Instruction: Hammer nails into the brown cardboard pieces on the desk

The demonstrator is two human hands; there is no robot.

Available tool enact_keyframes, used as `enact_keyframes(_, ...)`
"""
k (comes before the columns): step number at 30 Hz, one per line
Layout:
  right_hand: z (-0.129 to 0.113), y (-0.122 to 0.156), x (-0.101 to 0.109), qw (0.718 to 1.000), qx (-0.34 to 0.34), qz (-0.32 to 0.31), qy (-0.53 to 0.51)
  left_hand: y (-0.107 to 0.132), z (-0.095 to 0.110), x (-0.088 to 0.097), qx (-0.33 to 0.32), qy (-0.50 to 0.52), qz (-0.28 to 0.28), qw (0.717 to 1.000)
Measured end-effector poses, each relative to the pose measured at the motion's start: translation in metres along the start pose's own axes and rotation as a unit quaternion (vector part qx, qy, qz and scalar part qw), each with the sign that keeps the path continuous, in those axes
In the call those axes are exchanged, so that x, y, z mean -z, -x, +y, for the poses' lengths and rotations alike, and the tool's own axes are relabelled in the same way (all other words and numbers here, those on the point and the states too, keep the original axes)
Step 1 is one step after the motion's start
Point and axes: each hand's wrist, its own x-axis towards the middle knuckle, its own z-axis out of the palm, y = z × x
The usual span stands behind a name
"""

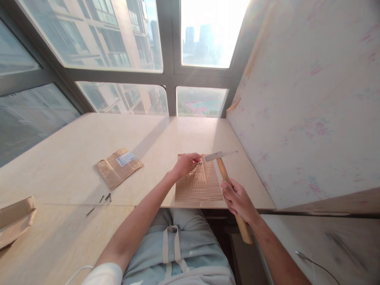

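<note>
My right hand (237,200) is wrapped round the wooden handle of a hammer (222,163); its metal head hangs just above the far edge of a corrugated cardboard piece (199,185). That piece lies at the table's near edge and is studded with rows of small dark nails. My left hand (186,163) rests over the piece's far left part, fingers pinched together right by the hammer head. What they pinch is too small to make out.
A folded cardboard piece with a white label (119,167) lies to the left on the light wooden table (74,158). Several loose nails (104,198) lie nearer me. A cardboard box (14,219) sits at the far left. A wall (311,99) stands close on the right, windows ahead.
</note>
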Motion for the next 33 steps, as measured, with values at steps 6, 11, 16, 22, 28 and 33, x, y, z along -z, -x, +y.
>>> enact_keyframes(6, -0.003, -0.001, 0.0, 1.0, 0.014, -0.006, 0.017, 0.004, -0.006, -0.005, 0.001, 0.062, 0.003, 0.998)
enact_keyframes(11, -0.01, -0.006, 0.003, 0.994, 0.017, -0.016, 0.103, 0.004, -0.008, -0.009, 0.003, 0.055, 0.024, 0.998)
enact_keyframes(16, -0.014, -0.014, 0.005, 0.988, 0.008, -0.02, 0.156, 0.006, -0.01, -0.011, 0.017, 0.076, 0.032, 0.996)
enact_keyframes(22, -0.013, -0.024, 0.005, 0.977, 0.013, -0.026, 0.21, 0.008, -0.011, -0.013, 0.026, 0.109, 0.045, 0.993)
enact_keyframes(28, -0.011, -0.031, 0.003, 0.971, 0.019, -0.019, 0.238, 0.01, -0.015, -0.015, 0.039, 0.125, 0.063, 0.989)
enact_keyframes(33, -0.013, -0.034, 0.002, 0.955, 0.027, -0.024, 0.294, 0.01, -0.015, -0.015, 0.034, 0.131, 0.063, 0.989)
